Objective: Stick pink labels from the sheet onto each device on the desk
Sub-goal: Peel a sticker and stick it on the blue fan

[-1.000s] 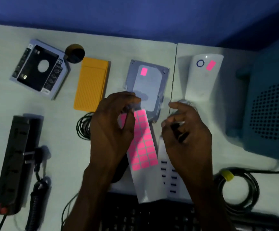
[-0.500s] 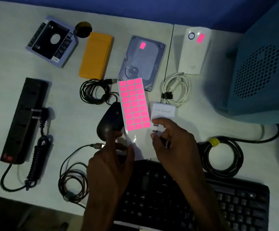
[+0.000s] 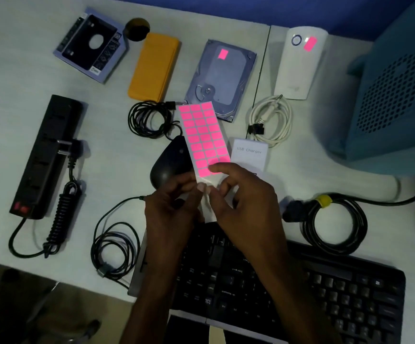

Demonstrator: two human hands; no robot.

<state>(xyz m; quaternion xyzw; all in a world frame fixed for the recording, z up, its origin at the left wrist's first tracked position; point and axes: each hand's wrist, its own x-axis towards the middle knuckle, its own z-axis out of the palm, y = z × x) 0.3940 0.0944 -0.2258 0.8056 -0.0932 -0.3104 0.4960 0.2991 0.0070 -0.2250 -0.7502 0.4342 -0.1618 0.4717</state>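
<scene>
A sheet of pink labels (image 3: 202,135) stands upright above the desk's middle. My left hand (image 3: 171,209) pinches its bare lower end. My right hand (image 3: 243,202) holds the sheet's lower right, with one finger laid across the bottom pink labels. One pink label sits on the grey hard drive (image 3: 222,78), another on the white device (image 3: 300,63). No label shows on the orange device (image 3: 155,67), the drive caddy (image 3: 91,44), the black mouse (image 3: 169,162), the white USB charger (image 3: 250,153) or the black power strip (image 3: 47,155).
A black keyboard (image 3: 325,289) lies at the near edge under my forearms. Coiled black cables (image 3: 149,119) (image 3: 113,247) (image 3: 335,219) and a white cable (image 3: 272,120) lie about. A blue perforated case (image 3: 397,95) stands at the right.
The camera view has pulled back from the hard drive toward the near edge. Both hands came back with the sheet, and my right hand has moved up onto its lower labels.
</scene>
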